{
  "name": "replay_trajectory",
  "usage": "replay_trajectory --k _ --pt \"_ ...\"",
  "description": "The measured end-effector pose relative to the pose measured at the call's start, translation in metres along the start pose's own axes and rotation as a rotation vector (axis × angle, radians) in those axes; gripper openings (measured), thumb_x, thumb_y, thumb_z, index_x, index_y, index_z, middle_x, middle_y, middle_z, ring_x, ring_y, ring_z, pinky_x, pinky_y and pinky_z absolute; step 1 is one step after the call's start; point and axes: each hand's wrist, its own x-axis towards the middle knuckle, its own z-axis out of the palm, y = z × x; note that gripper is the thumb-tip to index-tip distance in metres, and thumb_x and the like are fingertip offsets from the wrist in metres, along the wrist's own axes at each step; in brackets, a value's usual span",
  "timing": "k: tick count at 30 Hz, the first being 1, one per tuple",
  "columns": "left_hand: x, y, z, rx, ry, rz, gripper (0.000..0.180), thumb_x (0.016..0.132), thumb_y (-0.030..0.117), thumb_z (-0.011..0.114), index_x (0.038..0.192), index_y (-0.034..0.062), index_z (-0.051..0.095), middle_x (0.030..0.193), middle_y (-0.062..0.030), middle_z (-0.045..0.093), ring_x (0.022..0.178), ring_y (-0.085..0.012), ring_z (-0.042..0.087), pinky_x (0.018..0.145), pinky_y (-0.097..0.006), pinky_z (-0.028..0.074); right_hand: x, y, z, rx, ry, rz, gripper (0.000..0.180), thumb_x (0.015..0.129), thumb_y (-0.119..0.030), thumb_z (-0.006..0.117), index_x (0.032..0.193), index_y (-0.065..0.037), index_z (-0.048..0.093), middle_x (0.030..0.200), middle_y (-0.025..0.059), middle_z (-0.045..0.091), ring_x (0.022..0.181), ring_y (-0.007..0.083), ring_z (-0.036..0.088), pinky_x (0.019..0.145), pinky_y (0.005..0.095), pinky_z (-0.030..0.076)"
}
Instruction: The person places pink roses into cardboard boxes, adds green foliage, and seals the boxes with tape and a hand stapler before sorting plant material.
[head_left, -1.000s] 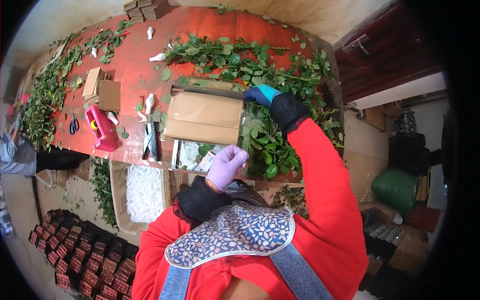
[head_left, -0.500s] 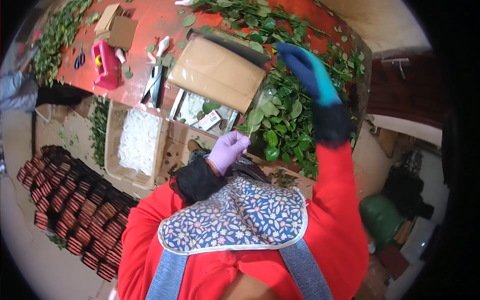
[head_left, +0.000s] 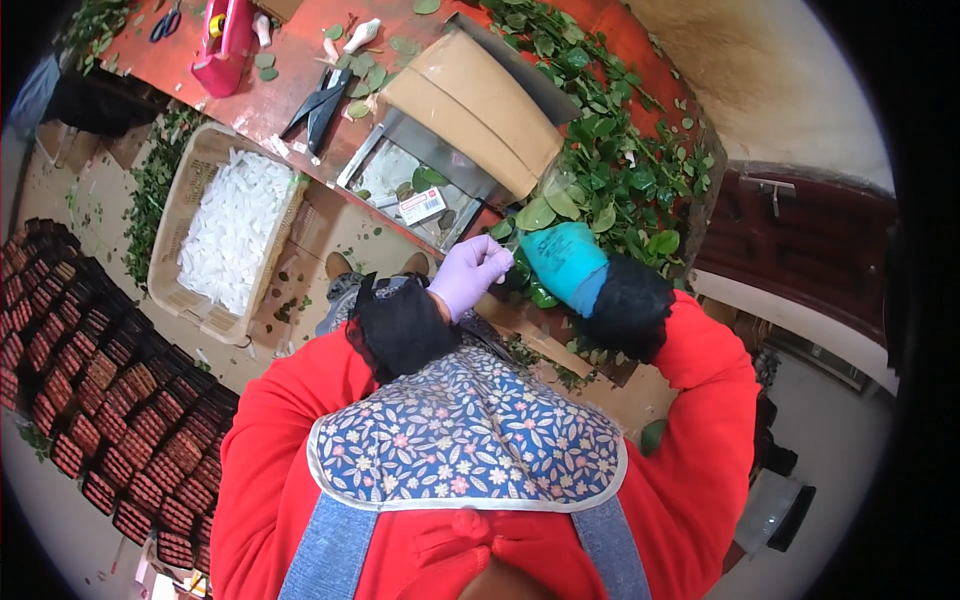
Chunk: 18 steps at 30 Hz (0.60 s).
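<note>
My left hand (head_left: 470,275), in a thin lilac glove, is closed in a pinch just past my apron. What lies between its fingertips is too small to name. Close beside it on the right is my right hand (head_left: 567,263), in a teal and blue work glove. Its back faces up and its fingers curl under toward the left hand, so what they grip is hidden. Leafy green stems (head_left: 625,180) lie directly beyond the right glove. A brown cardboard sheet (head_left: 480,105) in clear plastic rests over a metal tray (head_left: 372,170), where a small white and red box (head_left: 421,206) lies.
Black-handled scissors (head_left: 319,110) and a pink tape dispenser (head_left: 222,50) sit on the red table (head_left: 290,50). Left of me stands a beige plastic basket (head_left: 165,240) of white pieces (head_left: 235,230). Stacked black-and-red trays (head_left: 120,400) cover the floor at lower left.
My right hand has come down and left from above the leaves to beside my left hand, which stays pinched. The view has shifted, so the table appears higher.
</note>
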Motion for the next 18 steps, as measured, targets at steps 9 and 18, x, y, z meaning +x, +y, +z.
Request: replay_trajectory --k 9,18 --pt "0.080 -0.052 -0.040 0.290 0.105 0.105 0.017 0.091 0.018 0.067 0.087 0.0006 0.065 0.074 -0.0063 0.066 0.066 -0.0150 0.061 0.064 -0.031 0.049 -0.012 0.021 0.006 -0.229 0.025 -0.139 0.013 0.087 -0.015 0.056 0.096 -0.009 0.063 0.086 0.0060 0.064 0.066 0.0227 0.065 0.056 0.0388 0.047" --pt "0.110 -0.049 -0.034 0.570 0.370 -0.164 0.041 0.081 0.041 0.076 0.079 0.0006 0.069 0.064 -0.0090 0.066 0.052 -0.0185 0.062 0.052 -0.032 0.050 -0.006 -0.003 -0.009 0.041 0.158 -0.208 0.034 0.088 -0.021 0.056 0.117 -0.005 0.062 0.124 0.0155 0.062 0.075 0.0267 0.067 0.062 0.0427 0.052"
